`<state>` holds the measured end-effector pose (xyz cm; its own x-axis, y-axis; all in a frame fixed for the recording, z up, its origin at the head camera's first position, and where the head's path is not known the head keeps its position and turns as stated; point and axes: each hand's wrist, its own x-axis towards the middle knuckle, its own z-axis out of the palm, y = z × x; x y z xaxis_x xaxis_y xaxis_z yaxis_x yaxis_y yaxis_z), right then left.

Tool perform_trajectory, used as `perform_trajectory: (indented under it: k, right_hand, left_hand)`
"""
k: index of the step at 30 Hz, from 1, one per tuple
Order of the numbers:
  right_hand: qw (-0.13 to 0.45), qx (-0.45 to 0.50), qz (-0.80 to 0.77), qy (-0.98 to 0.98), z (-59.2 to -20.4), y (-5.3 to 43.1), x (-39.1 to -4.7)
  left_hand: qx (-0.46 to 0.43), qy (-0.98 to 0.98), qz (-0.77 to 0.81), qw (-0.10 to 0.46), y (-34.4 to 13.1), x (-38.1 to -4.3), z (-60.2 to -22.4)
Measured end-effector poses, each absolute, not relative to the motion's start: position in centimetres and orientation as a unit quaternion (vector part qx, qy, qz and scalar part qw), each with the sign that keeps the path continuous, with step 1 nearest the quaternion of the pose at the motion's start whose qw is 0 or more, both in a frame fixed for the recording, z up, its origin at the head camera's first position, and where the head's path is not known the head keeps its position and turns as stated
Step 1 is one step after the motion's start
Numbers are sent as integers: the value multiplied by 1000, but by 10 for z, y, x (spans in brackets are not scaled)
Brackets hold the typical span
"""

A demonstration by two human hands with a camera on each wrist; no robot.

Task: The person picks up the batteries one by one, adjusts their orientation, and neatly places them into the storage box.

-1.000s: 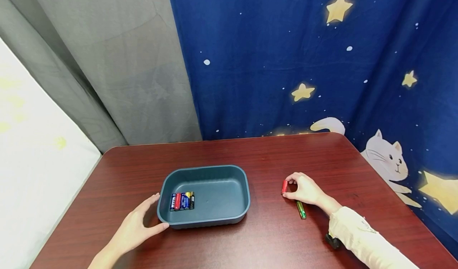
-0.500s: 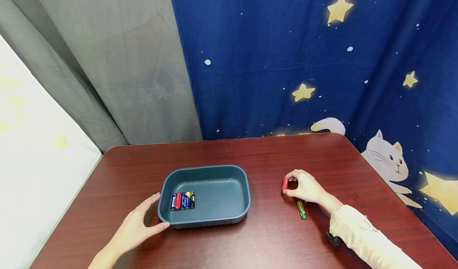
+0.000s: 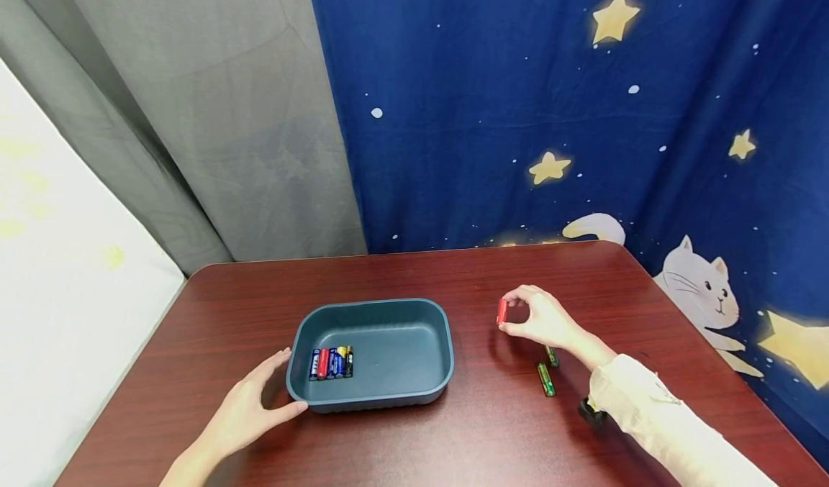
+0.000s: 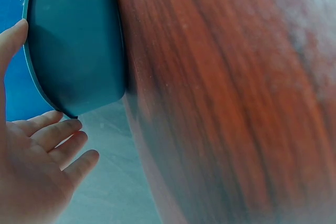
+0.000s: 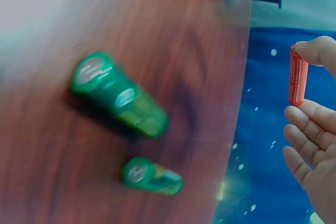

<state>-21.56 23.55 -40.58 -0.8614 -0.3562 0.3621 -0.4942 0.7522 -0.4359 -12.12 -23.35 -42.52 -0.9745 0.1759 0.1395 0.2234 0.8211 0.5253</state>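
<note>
1. In R hand [image 3: 541,319]: red batt. [image 3: 501,311], pinched by its two ends, thumb at one end, forefinger at other. Grip narrow, only batt. length btwn tips; other fingers apart from it, acc. to R wrist view.
2. Position of red batt.: raised above table [image 3: 466,429], to R of tray [image 3: 401,354] and well apart from it.
3. Near R wrist, lying on table: nearer grn batt. [image 3: 545,379] and farther grn batt. [image 3: 552,356], close together, w/ small gap btwn. Both blurred in R wrist view, labels not readable.
4. At L near corner of tray: L hand [image 3: 242,408], grip wide, thumb on near rim, fingertips at L side, corner btwn them. How hard pressed, cannot tell.
5. Inside tray, L part: row of 5 batts [image 3: 332,364], side by side; from L: blue-white, red, blue, blue-yellow, black.
6. On R arm: cream sleeve [image 3: 654,408], w/ small black item [image 3: 592,411] under cuff, too small to identify.
7. Behind table: grey curtain [image 3: 259,127] and blue curtain [image 3: 466,98] w/ yellow stars, white cat; at far L, white sheet [image 3: 58,257].
</note>
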Motion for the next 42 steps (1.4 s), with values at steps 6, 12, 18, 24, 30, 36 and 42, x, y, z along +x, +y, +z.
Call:
perform_trajectory:
  k: [6, 12, 18, 24, 30, 36, 42]
  right_hand:
    - [130, 256, 262, -921, -392, 215, -218]
    - [130, 289, 266, -910, -385, 192, -220]
    - [135, 319, 274, -897, -379, 168, -222]
    - [126, 333, 274, -893, -375, 143, -221]
    - [107, 356, 281, -885, -376, 119, -219]
    - [94, 371, 283, -879, -381, 96, -217]
    - [57, 373, 271, -886, -387, 75, -216]
  left_hand:
    - [-104, -953, -281, 41, -234, -121, -425]
    - [-104, -954, -279, 40, -233, -121, -425]
    - [-106, -953, -279, 42, -232, -120, -424]
    - [-106, -953, -282, 43, -233, -121, -424]
    - [-105, -953, -280, 43, -233, -120, -425]
    - [-107, -953, -279, 47, -234, -121, -426]
    - [-106, -953, -279, 45, -234, -122, -426]
